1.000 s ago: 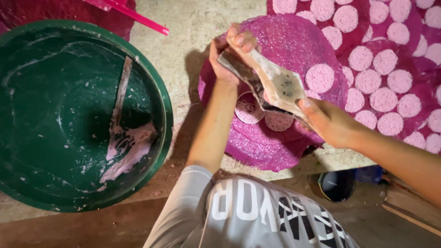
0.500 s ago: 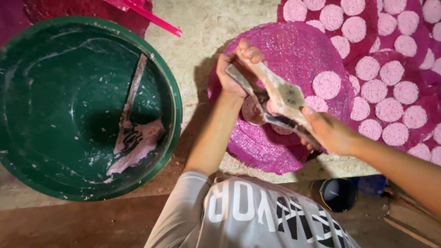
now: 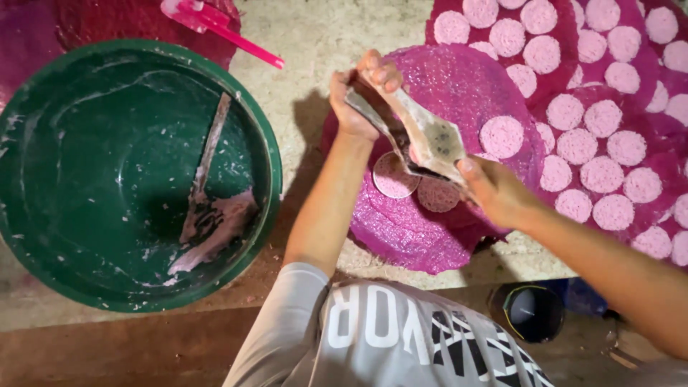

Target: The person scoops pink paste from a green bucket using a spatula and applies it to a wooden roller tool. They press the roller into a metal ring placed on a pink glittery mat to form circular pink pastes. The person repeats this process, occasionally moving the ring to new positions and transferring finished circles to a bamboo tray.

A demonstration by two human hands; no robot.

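The flat, paste-smeared hinged metal press (image 3: 430,140) is held above the round magenta mesh mat (image 3: 459,86), left hand (image 3: 358,97) closed on its far end, right hand (image 3: 494,190) on its near end. Two pink discs (image 3: 394,175) lie beneath it; most of this mat is unfilled. Left of the mat, the green basin (image 3: 43,215) holds little paste.

Lighting warm, moderately bright from above: soft shadow of the left forearm (image 3: 326,208) on the pale surface (image 3: 322,36), dark shadow inside the green basin (image 3: 269,179), colours saturated, slight blur on hands, corners dimmer.
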